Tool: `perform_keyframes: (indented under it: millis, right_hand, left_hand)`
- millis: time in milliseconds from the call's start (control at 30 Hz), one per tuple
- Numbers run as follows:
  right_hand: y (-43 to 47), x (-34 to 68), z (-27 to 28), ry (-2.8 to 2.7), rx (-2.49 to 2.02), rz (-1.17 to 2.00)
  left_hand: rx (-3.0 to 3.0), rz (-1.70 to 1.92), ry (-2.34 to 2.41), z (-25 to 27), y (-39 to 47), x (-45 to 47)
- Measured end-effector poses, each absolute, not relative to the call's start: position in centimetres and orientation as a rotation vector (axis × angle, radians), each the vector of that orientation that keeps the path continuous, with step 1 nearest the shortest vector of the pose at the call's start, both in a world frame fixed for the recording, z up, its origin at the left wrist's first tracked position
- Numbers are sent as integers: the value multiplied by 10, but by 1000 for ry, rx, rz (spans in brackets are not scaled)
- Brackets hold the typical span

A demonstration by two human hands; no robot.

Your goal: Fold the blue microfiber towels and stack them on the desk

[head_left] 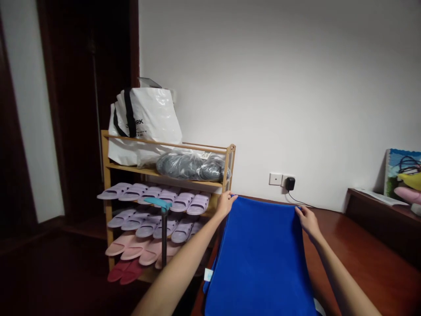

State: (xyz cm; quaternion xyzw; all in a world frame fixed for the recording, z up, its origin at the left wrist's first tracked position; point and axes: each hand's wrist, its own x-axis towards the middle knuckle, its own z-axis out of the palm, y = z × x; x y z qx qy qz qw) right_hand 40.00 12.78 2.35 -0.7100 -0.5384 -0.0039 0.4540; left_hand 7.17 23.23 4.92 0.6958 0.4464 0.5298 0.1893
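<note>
A bright blue cloth (263, 259) is stretched between my two hands above a reddish-brown wooden surface. My left hand (225, 204) pinches its far left corner, and my right hand (307, 220) grips the far right corner. The far edge runs nearly straight from one hand to the other. A small white tag (208, 274) sticks out at the cloth's left side, where another layer of blue shows underneath. The near end runs out of the bottom of the view.
A wooden shoe rack (164, 175) with lilac, pink and red slippers stands left, bearing a white bag (154, 112). A teal-topped pole (164, 237) rises before it. Behind the reddish-brown surface (355, 245), a black plug (290, 184) sits in the wall. A dark ledge (378, 215) is at right.
</note>
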Motion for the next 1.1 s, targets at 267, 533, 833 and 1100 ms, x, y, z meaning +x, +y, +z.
perform_keyframes:
  millis: [267, 533, 833, 1100]
  right_hand:
    - [163, 406, -32, -1456, -1983, 23]
    - [155, 356, -55, -1826, -1940, -196]
    - [152, 339, -65, -1994, -2018, -206]
    - [33, 299, -78, -2091, -1969, -90]
  left_hand:
    - [2203, 1114, 1580, -7, 267, 91]
    - [2746, 674, 1225, -33, 234, 101]
    - [2770, 374, 1308, -43, 228, 104]
    - [2826, 305, 617, -14, 85, 47]
